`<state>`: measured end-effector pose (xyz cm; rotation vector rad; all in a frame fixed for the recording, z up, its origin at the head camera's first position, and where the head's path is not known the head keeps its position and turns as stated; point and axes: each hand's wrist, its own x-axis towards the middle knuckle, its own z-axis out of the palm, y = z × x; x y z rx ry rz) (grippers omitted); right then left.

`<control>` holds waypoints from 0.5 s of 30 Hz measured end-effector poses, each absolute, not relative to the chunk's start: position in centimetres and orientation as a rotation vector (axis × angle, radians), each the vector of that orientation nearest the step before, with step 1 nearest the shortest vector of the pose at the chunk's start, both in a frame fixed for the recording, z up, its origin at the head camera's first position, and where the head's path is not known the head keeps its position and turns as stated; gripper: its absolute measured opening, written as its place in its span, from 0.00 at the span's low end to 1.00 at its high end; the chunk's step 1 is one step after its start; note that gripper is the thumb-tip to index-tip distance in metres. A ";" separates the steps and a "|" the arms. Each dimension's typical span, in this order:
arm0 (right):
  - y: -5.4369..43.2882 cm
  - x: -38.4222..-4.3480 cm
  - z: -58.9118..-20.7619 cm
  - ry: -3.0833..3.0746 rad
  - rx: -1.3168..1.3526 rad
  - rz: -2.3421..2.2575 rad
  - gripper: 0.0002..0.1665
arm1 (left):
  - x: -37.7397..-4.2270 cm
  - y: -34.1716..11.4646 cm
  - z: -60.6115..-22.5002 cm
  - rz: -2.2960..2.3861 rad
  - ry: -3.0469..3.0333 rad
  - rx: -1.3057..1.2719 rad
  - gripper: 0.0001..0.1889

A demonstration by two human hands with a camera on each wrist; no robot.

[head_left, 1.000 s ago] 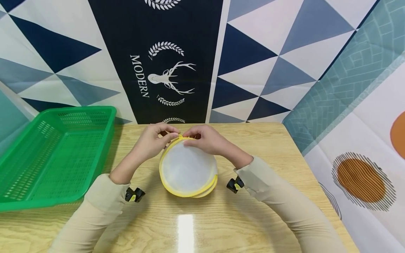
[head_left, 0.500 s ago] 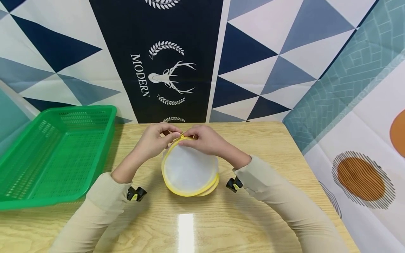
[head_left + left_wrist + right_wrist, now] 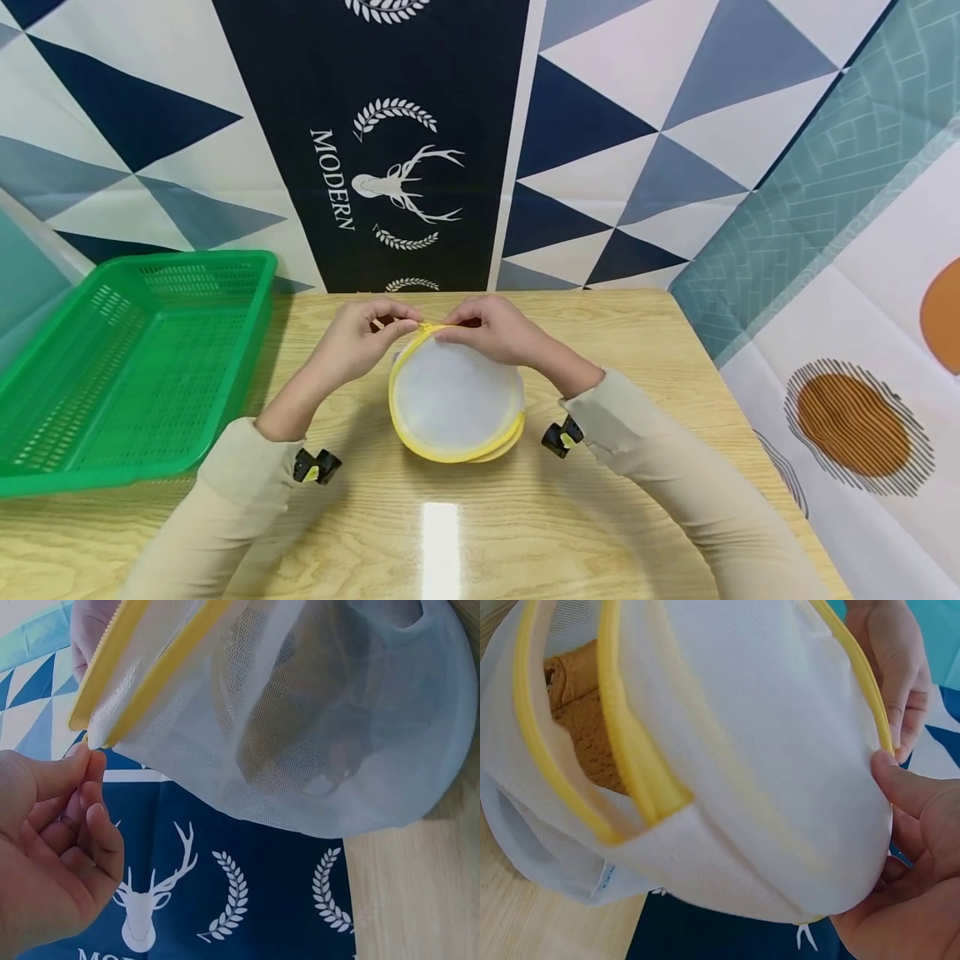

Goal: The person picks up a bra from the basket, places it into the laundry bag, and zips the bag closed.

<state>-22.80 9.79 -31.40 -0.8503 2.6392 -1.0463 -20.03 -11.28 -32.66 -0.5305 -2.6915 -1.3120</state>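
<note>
A round white mesh laundry bag (image 3: 457,400) with yellow zipper edging stands at the middle of the table, its top tilted toward the head camera. My left hand (image 3: 352,342) pinches the yellow zipper at the far rim between thumb and fingertips. Close beside it, my right hand (image 3: 495,329) grips the rim, with the thumb on the white mesh top. Through the gap between the yellow zipper edges (image 3: 641,765), a brown textured item (image 3: 589,739) shows inside the bag. In the left wrist view it appears as a dark shape behind the mesh.
A green plastic basket (image 3: 258,333) with perforated sides stands at the left of the wooden table (image 3: 600,508). Behind the table's far edge hangs a patterned cloth (image 3: 412,183) with triangles and a deer print. More printed fabric (image 3: 855,425) borders the right side.
The bag has shifted slightly to the right. Both hands stay at its far rim, their fingertips now a little farther apart along the yellow zipper.
</note>
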 end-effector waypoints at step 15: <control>9.9 -22.7 -31.7 2.543 -0.785 -1.140 0.11 | -20.1 -11.5 -32.2 -1.377 -2.764 -0.587 0.11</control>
